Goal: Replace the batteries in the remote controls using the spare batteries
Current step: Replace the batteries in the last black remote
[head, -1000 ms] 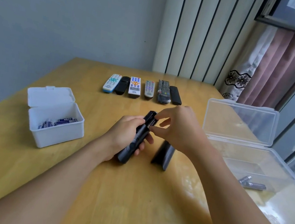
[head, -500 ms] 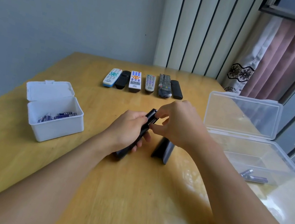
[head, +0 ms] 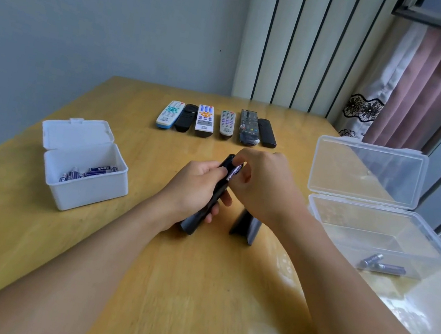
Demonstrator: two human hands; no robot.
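Since the earlier frame, a battery (head: 234, 171) has come into sight at the upper end of the black remote (head: 211, 199); before, my right fingertips covered that spot.

Grip state: my right hand (head: 264, 187) pinches the battery between curled fingertips at the remote's far end. My left hand (head: 195, 189) wraps the remote body, thumb on top, fingers curled underneath. The remote lies tilted, its near end down at the surface (head: 192, 293) and its far end raised toward 1 o'clock.

Just beside the remote, at 3 o'clock from its near end, the battery cover (head: 245, 226) stands on the surface below my right wrist.

At 9 o'clock from the hands sits a white box (head: 87, 191) with its lid open; spare batteries (head: 87, 172) lie inside it.

At 3 o'clock sits a clear box (head: 382, 240), lid raised, with two used batteries (head: 382, 265) in its near part.

At 12 o'clock, well apart from the hands, six remotes (head: 218, 122) lie side by side in a row near the far edge of the surface.
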